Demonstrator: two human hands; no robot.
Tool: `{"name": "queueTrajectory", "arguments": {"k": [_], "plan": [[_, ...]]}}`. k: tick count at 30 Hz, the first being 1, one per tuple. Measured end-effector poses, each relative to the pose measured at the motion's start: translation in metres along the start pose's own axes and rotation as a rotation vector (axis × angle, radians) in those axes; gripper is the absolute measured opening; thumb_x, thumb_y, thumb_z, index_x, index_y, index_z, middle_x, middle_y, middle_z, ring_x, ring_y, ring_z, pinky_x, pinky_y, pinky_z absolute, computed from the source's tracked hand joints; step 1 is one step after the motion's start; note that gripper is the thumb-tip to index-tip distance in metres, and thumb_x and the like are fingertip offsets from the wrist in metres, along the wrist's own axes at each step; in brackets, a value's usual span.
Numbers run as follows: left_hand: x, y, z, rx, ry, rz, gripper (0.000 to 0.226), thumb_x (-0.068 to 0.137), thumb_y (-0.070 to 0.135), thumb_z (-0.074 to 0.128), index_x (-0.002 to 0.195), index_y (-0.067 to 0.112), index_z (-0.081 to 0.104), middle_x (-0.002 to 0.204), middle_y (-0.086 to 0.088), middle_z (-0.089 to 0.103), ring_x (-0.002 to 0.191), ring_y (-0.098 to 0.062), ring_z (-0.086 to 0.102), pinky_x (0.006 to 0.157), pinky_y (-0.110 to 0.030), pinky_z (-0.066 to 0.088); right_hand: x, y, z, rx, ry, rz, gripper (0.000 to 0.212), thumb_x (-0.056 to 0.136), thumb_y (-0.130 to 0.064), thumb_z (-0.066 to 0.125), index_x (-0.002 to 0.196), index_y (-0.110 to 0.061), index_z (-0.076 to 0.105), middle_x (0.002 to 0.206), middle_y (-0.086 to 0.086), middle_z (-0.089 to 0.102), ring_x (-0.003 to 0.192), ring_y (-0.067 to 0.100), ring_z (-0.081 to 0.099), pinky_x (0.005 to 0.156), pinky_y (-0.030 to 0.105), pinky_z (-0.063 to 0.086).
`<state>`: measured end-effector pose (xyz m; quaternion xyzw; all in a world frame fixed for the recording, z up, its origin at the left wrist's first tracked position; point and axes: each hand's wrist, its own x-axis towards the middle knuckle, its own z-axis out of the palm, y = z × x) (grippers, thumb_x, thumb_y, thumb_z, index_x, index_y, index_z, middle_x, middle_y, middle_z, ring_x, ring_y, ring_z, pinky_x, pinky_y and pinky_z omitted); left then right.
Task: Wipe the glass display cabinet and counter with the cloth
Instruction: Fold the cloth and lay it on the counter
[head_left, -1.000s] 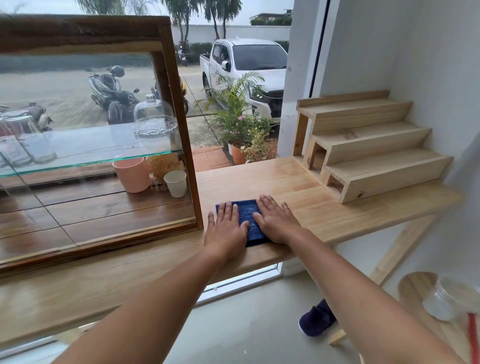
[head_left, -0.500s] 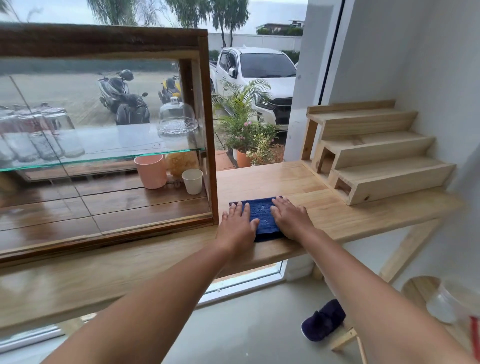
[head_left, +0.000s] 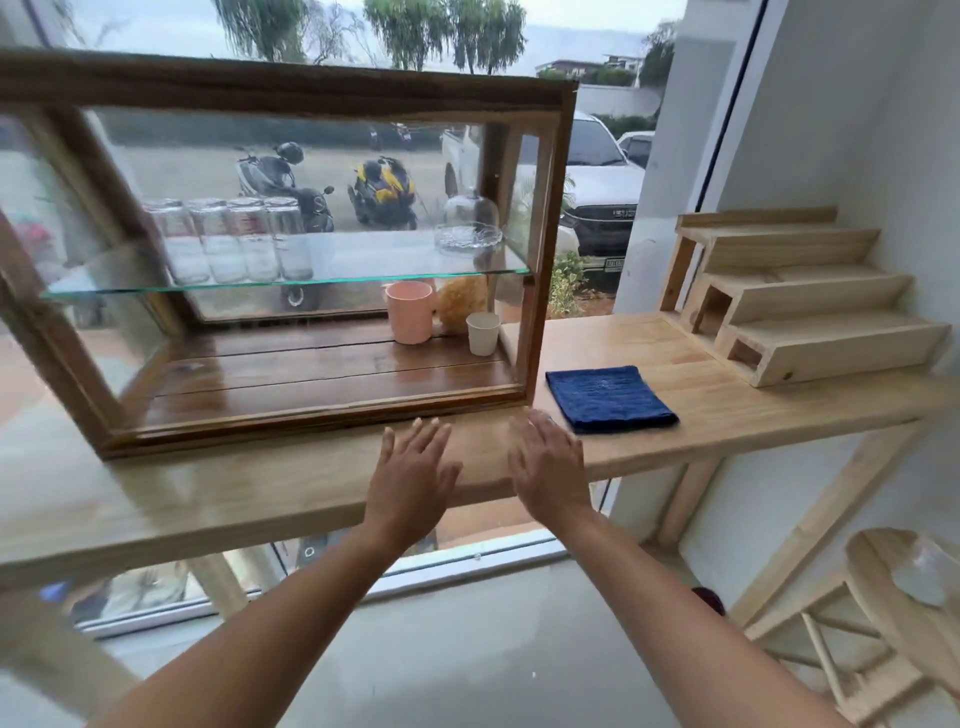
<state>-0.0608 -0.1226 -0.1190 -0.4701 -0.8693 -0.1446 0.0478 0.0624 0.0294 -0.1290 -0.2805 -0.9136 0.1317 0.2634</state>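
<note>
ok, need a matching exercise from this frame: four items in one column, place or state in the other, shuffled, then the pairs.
Items
1. cloth
2. jars
3. pink cup
4. stepped stand

Places
A. on the glass shelf inside the cabinet
B. far right of the counter, against the wall
C. folded flat on the counter, right of the cabinet, no hand on it
D. on the cabinet's wooden floor, under the glass shelf

Pairs: 1-C, 2-A, 3-D, 4-B
</note>
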Motion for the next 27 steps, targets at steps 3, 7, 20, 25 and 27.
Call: {"name": "queueTrajectory", "arguments": {"k": [3, 7, 20, 25, 27], "plan": [[-0.026, -0.05, -0.015, 0.033, 0.019, -0.081, 0.06, 0.106, 0.046, 0.032, 0.159, 0.019, 0.024, 0.167, -0.001, 0.022, 0.156, -0.019, 0.011, 0.127, -0.047, 0.002, 0.002, -0.055, 0.015, 0.003, -0.118, -0.077, 0.048, 0.104, -0.031, 0.045, 0.15, -0.019, 0.043, 0.161, 0.005, 0.035, 0.152, 0.021, 0.025, 0.123, 0.042, 0.016], [-0.05, -0.102, -0.035, 0.09, -0.094, -0.21, 0.065, 0.106, 0.05, 0.022, 0.161, 0.015, 0.014, 0.17, -0.005, 0.007, 0.157, -0.024, -0.002, 0.127, -0.048, 0.0, 0.008, -0.107, 0.03, -0.025, -0.304, -0.073, 0.058, 0.107, -0.044, 0.032, 0.16, -0.023, 0.021, 0.169, 0.001, 0.012, 0.156, 0.018, 0.004, 0.125, 0.04, 0.003], [-0.077, -0.152, -0.038, 0.136, -0.149, -0.341, 0.08, 0.098, 0.066, -0.001, 0.161, 0.018, 0.0, 0.169, -0.005, -0.007, 0.156, -0.024, -0.01, 0.126, -0.052, 0.001, -0.009, -0.141, 0.059, -0.225, -0.396, -0.024, 0.061, 0.106, -0.054, 0.011, 0.16, -0.029, 0.017, 0.17, 0.001, 0.005, 0.157, 0.021, 0.0, 0.126, 0.047, 0.003], [-0.077, -0.151, -0.039, 0.146, -0.158, -0.337, 0.076, 0.099, 0.064, -0.001, 0.161, 0.019, -0.001, 0.169, -0.005, -0.008, 0.156, -0.025, -0.01, 0.126, -0.051, 0.001, -0.011, -0.143, 0.058, -0.234, -0.406, -0.021, 0.06, 0.106, -0.053, 0.012, 0.16, -0.029, 0.017, 0.17, 0.0, 0.005, 0.157, 0.021, 0.001, 0.126, 0.047, 0.004], [-0.076, -0.15, -0.04, 0.133, -0.145, -0.344, 0.076, 0.099, 0.064, -0.001, 0.161, 0.02, -0.001, 0.169, -0.005, -0.008, 0.156, -0.025, -0.01, 0.126, -0.051, 0.001, -0.002, -0.145, 0.053, -0.172, -0.456, 0.004, 0.06, 0.106, -0.054, 0.018, 0.16, -0.028, 0.018, 0.17, 0.001, 0.003, 0.157, 0.021, -0.001, 0.125, 0.048, 0.003]]}}
